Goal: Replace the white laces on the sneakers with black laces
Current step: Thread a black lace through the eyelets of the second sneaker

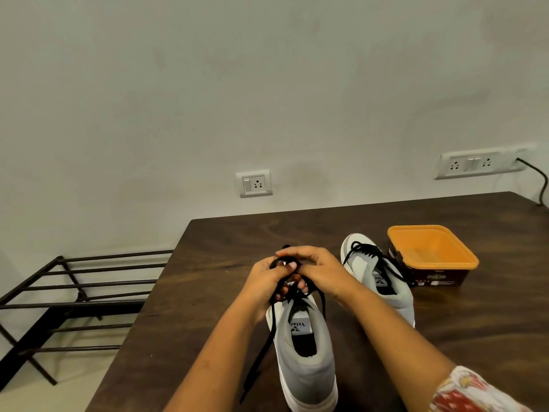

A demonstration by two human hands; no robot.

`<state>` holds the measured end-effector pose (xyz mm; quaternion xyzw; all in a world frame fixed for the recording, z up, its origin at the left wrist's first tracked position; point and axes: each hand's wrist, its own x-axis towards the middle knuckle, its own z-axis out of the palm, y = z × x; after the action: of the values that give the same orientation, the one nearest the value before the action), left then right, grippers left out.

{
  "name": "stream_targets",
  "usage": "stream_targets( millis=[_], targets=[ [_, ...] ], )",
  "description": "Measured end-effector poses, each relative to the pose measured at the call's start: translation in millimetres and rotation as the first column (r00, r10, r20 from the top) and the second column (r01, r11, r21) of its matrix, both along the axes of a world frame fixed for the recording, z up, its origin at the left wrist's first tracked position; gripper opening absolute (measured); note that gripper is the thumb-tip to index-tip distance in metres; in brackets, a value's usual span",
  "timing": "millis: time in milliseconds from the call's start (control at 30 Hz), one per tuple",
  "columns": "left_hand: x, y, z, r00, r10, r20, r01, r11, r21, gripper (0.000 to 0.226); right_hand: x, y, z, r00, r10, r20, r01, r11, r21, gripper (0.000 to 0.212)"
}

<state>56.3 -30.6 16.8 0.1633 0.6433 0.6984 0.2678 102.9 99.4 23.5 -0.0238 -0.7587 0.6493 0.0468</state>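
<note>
A grey sneaker [303,367] with a white sole stands upright on the table [208,292], heel nearest the viewer. Its black lace [258,349] is gathered in loops above the tongue, pinched by the left hand [267,278] and right hand [318,269], and one end trails down its left side. A matching second sneaker [383,281] stands farther right, threaded with a second lace [368,254], also black, that lies loose.

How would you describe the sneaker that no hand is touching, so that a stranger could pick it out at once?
Start at the dark wooden table and find the orange-topped box toward its far right. The grey-and-white sneaker stands just left of that box. Unlike the nearer sneaker, whose black lace the left hand and right hand grip, it is untouched.
</note>
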Motion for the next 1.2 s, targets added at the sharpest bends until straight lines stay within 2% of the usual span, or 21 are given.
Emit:
stream_targets(
  millis=[100,167,300,467,667,833,967,1100,1200],
  targets=[
    [-1,-1,1,0.999,0.041,0.024,-0.042,0.999,0.025,0.021,-2,1,-1,0.996,-0.010,0.091,0.008,1.000,0.022,0.045],
    [-4,-1,1,0.993,0.112,-0.033,-0.114,0.992,-0.046,0.026,-2,2,-3,0.990,0.034,0.136,-0.040,0.998,0.044,0.045],
    [-6,-1,-1,0.984,0.147,-0.096,-0.153,0.987,-0.056,0.028,-1,3,-6,0.981,0.051,0.188,-0.086,0.979,0.183,0.025],
    [-6,2,-2,0.982,0.159,-0.104,-0.164,0.986,-0.040,0.032,-1,2,-3,0.982,0.046,0.183,-0.076,0.984,0.159,0.024],
    [-7,4,-3,0.974,0.204,-0.096,-0.208,0.977,-0.038,0.026,-1,3,-10,0.991,0.081,0.105,-0.087,0.995,0.051,0.014],
    [-8,5,-6,0.977,0.207,-0.044,-0.209,0.977,-0.034,0.025,-5,3,-14,0.998,0.037,0.050,-0.042,0.992,0.117,0.007],
    [-6,4,-5,0.979,0.201,-0.035,-0.202,0.979,-0.025,0.027,-7,0,-12,0.998,-0.020,0.061,0.008,0.981,0.192,0.021],
    [-5,4,-5,0.981,0.191,-0.019,-0.191,0.981,-0.030,0.026,-6,-4,-10,0.990,-0.134,0.049,0.127,0.984,0.122,0.029],
    [-4,4,-3,0.982,0.187,0.024,-0.187,0.982,-0.007,0.020,-7,-6,-8,0.971,-0.241,0.012,0.241,0.966,-0.090,0.032]
  ],
)
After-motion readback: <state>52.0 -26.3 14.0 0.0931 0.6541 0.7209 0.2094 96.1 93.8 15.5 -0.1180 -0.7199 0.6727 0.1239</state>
